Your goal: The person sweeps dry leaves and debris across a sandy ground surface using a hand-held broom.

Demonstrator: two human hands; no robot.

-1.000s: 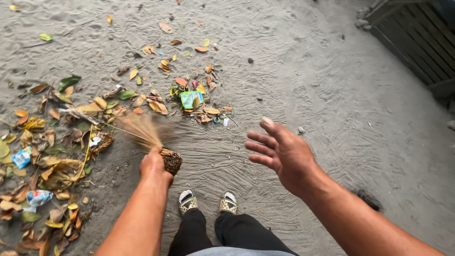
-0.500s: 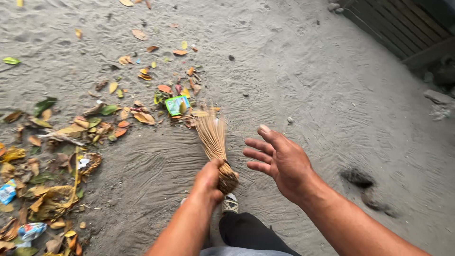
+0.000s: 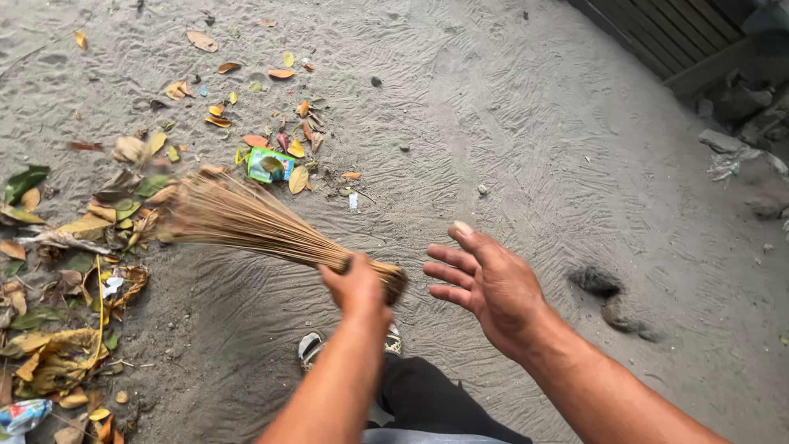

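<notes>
I look down on a sandy ground (image 3: 575, 164), the largest element, which bears fine curved rake lines across its middle and right; I judge this combed stretch as already swept. At far left lies the leaf pile (image 3: 66, 271), a loose bank of yellow, brown and green leaves mixed with scraps of wrapper, so the gathering is well along on that side. A looser scatter of leaves (image 3: 246, 107) with a small green packet (image 3: 269, 164) lies above centre, apart from the pile, and I judge it as left to gather. A slatted wooden structure (image 3: 657, 33) fills the upper right corner, with rubble (image 3: 727, 152) below it. A dark clump (image 3: 596, 281) sits on the combed sand at right, also not collected.

My left hand (image 3: 357, 288) is clenched around the bound end of a stick broom (image 3: 246, 222). The broom lies nearly level, its fanned bristles pointing left and blurred, the tips at the edge of the leaf pile. My right hand (image 3: 485, 284) is released, fingers spread, grasping nothing, hovering just right of the broom's butt without touching it. Sandalled feet (image 3: 311, 347) show below the left hand.
</notes>
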